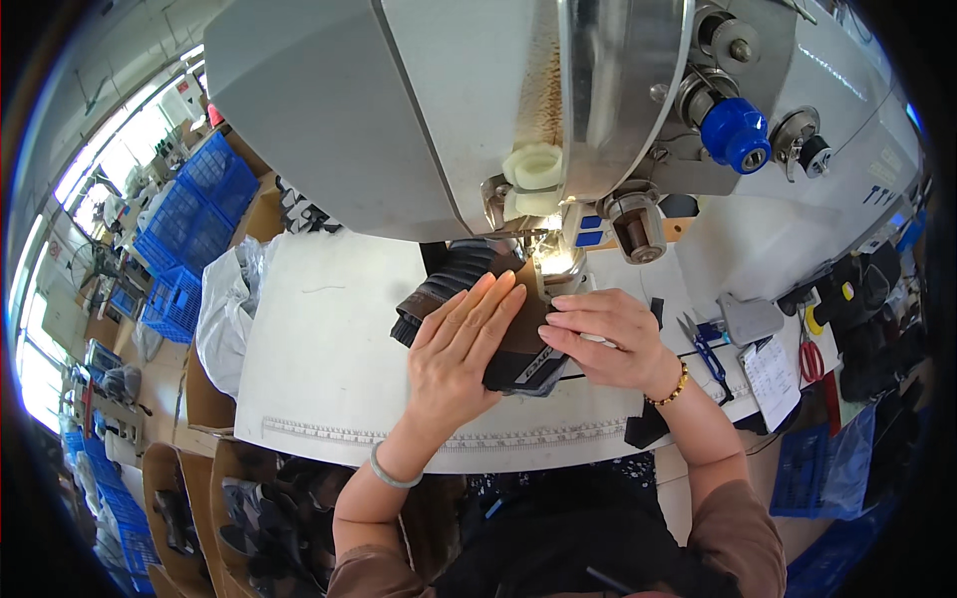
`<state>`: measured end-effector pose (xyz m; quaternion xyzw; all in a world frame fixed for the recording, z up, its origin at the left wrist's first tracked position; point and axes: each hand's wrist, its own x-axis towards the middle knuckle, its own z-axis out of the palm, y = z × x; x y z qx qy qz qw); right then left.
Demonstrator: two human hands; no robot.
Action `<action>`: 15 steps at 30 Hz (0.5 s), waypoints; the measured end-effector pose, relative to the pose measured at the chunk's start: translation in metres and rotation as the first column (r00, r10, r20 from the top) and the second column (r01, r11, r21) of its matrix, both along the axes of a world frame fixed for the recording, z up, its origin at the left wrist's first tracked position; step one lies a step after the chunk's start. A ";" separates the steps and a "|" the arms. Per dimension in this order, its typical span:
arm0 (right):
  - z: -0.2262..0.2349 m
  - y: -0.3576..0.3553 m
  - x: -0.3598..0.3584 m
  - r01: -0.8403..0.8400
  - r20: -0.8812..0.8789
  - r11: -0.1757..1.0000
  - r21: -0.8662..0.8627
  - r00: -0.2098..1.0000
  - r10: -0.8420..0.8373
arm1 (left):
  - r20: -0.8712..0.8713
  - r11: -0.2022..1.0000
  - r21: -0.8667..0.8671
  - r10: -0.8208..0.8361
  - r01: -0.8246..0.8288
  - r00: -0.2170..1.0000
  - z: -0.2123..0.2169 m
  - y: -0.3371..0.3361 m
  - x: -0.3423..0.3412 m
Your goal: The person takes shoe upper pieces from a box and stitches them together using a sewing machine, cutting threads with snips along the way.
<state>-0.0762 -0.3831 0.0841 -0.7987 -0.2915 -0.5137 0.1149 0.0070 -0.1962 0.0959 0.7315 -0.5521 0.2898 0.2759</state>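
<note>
Dark fabric piece (518, 344) under flat, outstretched fingers of both hands; sewing machine (478, 110) overhead.

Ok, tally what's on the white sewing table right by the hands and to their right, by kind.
Dark brown and black fabric piece under both hands: 1
Scissors: 2, one pair blue-handled, one pair red-handled
Paper sheet: 1
Hands on the fabric: 2, left hand and right hand
Total: 6
</note>
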 end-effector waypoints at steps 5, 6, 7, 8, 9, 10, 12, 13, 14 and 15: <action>-0.001 -0.003 0.002 -0.017 0.020 0.999 0.030 1.000 0.017 | -0.006 1.000 0.023 0.009 -0.009 1.000 0.003 -0.003 0.002; 0.000 -0.004 0.001 -0.016 0.012 1.000 0.023 1.000 0.015 | 0.009 1.000 0.013 0.022 -0.022 1.000 0.003 -0.004 0.003; 0.000 -0.004 0.001 -0.014 0.004 1.000 0.017 1.000 0.014 | 0.007 1.000 0.017 0.020 -0.020 1.000 0.002 -0.004 0.002; -0.001 -0.005 0.001 -0.012 0.004 1.000 0.021 1.000 0.012 | -0.002 0.999 0.005 0.040 -0.040 0.999 0.002 -0.005 0.003; -0.002 -0.007 0.001 -0.025 -0.010 0.999 0.031 1.000 0.026 | -0.012 0.998 -0.006 0.061 -0.061 0.998 0.001 -0.006 0.003; -0.003 -0.008 0.000 -0.039 -0.024 0.998 0.041 0.999 0.040 | -0.011 0.998 -0.001 0.060 -0.060 0.998 -0.002 -0.007 0.004; -0.004 -0.011 0.001 -0.031 -0.014 0.999 0.036 0.999 0.032 | 0.095 0.994 -0.103 0.057 -0.047 0.994 -0.008 -0.011 0.005; -0.004 -0.011 0.001 -0.028 -0.005 0.999 0.023 1.000 0.029 | 0.096 0.995 -0.096 0.052 -0.042 0.994 -0.009 -0.011 0.005; -0.003 -0.011 0.001 -0.026 -0.004 0.999 0.029 1.000 0.026 | 0.109 0.994 -0.105 0.055 -0.043 0.993 -0.009 -0.012 0.006; -0.001 -0.010 0.001 -0.016 0.001 0.999 0.037 1.000 0.016 | 0.122 0.993 -0.114 0.058 -0.044 0.991 -0.009 -0.012 0.007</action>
